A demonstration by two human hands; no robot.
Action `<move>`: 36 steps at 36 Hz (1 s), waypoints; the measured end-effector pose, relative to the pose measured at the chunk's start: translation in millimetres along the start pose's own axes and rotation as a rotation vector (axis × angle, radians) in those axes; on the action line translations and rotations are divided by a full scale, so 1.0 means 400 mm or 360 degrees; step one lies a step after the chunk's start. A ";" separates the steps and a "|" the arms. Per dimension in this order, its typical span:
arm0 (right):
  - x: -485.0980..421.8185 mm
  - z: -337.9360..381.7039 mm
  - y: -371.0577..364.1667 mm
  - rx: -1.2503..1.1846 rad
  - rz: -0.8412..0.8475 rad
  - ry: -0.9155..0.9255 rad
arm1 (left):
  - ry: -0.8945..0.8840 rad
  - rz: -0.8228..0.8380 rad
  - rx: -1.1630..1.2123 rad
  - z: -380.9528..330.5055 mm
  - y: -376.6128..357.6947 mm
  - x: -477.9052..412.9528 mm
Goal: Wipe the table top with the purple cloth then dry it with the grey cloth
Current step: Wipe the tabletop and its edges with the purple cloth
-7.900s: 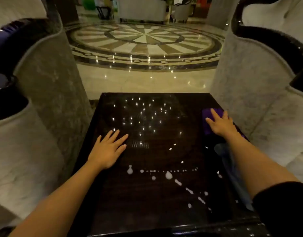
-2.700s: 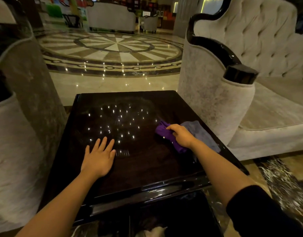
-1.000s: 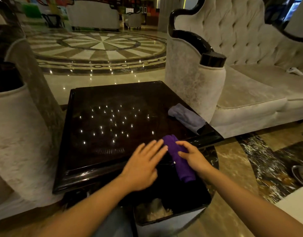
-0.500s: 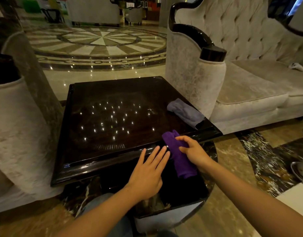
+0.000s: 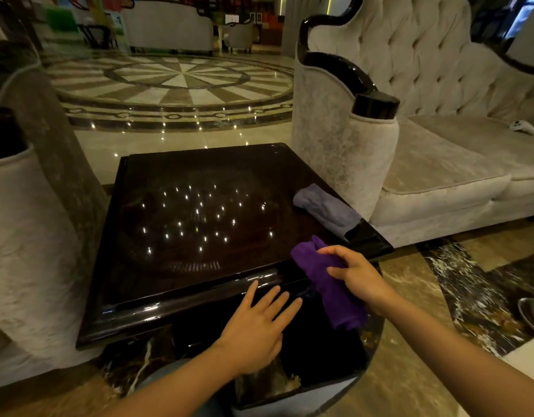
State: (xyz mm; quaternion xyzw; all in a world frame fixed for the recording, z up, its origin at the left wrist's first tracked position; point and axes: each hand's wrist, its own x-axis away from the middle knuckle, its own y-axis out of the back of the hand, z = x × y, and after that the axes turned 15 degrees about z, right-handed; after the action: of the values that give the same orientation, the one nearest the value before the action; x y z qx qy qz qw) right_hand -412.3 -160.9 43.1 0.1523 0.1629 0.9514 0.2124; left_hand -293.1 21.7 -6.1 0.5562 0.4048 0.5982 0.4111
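Note:
The dark glossy table top (image 5: 199,224) fills the middle of the view and mirrors ceiling lights. My right hand (image 5: 357,273) grips the purple cloth (image 5: 335,291) at the table's near right edge, and the cloth hangs down past the edge over a bin. My left hand (image 5: 256,329) hovers flat with fingers spread just below the near edge, holding nothing. The grey cloth (image 5: 326,209) lies crumpled on the table's right side, near the sofa arm.
A dark open bin (image 5: 326,374) stands below my hands, in front of the table. A tufted pale sofa (image 5: 440,164) flanks the table on the right, and an upholstered chair (image 5: 28,236) on the left. Marble floor lies beyond the table.
Over the frames my right hand swept the purple cloth across the table to its near edge over the bin. My left hand left the table top and now hovers off its near edge.

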 end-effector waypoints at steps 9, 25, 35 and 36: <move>-0.136 0.125 0.096 -0.0014 -0.0204 0.0256 | 0.0476 -0.0370 0.0275 0.198 0.084 -0.022; -0.588 0.206 0.210 0.0459 -0.0508 0.0184 | 0.1054 0.0022 0.0821 0.539 0.037 -0.142; -0.784 0.138 0.220 0.0834 -0.0387 0.0009 | 0.1039 0.0037 0.0842 0.542 0.033 -0.146; -0.795 0.120 0.219 0.0900 -0.0335 -0.0035 | 0.1040 0.0037 0.0842 0.541 0.033 -0.145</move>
State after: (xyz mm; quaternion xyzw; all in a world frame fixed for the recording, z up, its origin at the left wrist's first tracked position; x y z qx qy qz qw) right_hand -151.6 -368.6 49.0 0.1981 0.4340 0.8393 0.2607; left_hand -75.0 -31.7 -1.3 0.4282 0.6473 0.6231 0.0973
